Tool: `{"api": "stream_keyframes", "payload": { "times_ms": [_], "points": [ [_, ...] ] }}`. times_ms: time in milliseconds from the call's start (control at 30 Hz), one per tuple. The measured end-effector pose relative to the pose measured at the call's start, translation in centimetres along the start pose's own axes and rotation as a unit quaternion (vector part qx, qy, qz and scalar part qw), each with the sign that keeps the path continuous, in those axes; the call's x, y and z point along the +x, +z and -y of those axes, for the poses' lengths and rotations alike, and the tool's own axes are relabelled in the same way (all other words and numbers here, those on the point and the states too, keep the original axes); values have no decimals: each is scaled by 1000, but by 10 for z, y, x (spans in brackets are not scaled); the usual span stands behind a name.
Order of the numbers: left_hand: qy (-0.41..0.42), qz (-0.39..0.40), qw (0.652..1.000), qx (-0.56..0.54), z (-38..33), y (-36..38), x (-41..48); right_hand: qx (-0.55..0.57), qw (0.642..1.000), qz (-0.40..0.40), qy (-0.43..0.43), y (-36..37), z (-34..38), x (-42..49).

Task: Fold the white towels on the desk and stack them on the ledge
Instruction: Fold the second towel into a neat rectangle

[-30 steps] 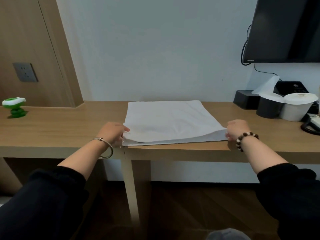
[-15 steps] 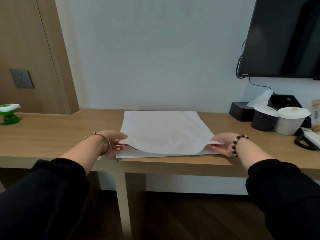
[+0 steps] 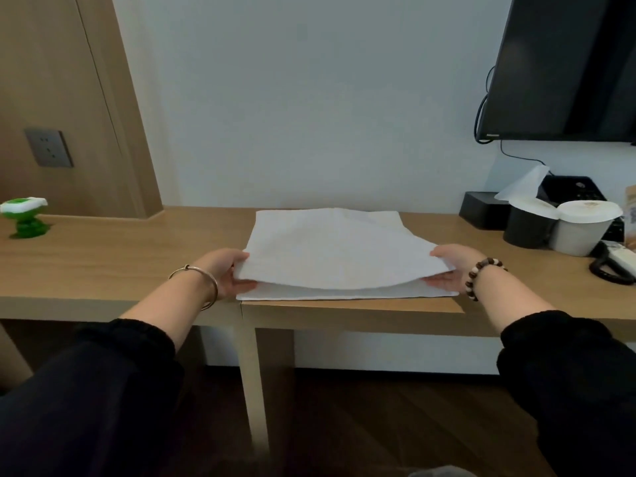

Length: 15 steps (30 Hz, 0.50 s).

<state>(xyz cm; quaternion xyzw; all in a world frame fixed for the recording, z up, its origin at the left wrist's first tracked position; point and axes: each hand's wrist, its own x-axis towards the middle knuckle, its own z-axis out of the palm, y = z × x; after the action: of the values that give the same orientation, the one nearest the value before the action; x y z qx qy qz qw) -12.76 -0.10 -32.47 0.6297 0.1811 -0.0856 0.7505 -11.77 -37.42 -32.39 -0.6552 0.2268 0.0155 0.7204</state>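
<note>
Towel (image 3: 330, 249) at desk (image 3: 103, 263) near edge, top layer raised. Your left hand (image 3: 223, 270) pinches near-left corner, right hand (image 3: 451, 259) near-right. Looks light, limp, sagging mid-span: hold corners, pull taut.

Both arms are extended toward 12 o'clock. Left hand (image 3: 225, 270) is placed at 9 o'clock of the towel (image 3: 330, 253), right hand (image 3: 447, 266) at 3 o'clock. The upper layer's corners are pinched, thumbs on top.

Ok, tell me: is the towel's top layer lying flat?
No, the left hand and right hand hold the towel by its top layer's near corners, raised off the lower layer.
</note>
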Motion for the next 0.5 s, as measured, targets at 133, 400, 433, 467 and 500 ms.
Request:
{"api": "stream_keyframes", "payload": {
  "times_ms": [133,400,433,467,500],
  "points": [
    [41,-51,997,32,7,1,2,-35,997,-54,-36,-1,-9,4],
    [146,-97,947,268,21,-8,5,-314,916,-199,-150,2,-23,6],
    [165,-100,930,314,21,-8,7,-324,907,-214,-162,3,-24,6],
    [192,-103,896,387,20,-9,7,-326,899,-230,-179,5,-24,6],
    [221,-109,849,468,20,-8,7,-333,887,-244,-206,7,-26,6]
  ]
}}
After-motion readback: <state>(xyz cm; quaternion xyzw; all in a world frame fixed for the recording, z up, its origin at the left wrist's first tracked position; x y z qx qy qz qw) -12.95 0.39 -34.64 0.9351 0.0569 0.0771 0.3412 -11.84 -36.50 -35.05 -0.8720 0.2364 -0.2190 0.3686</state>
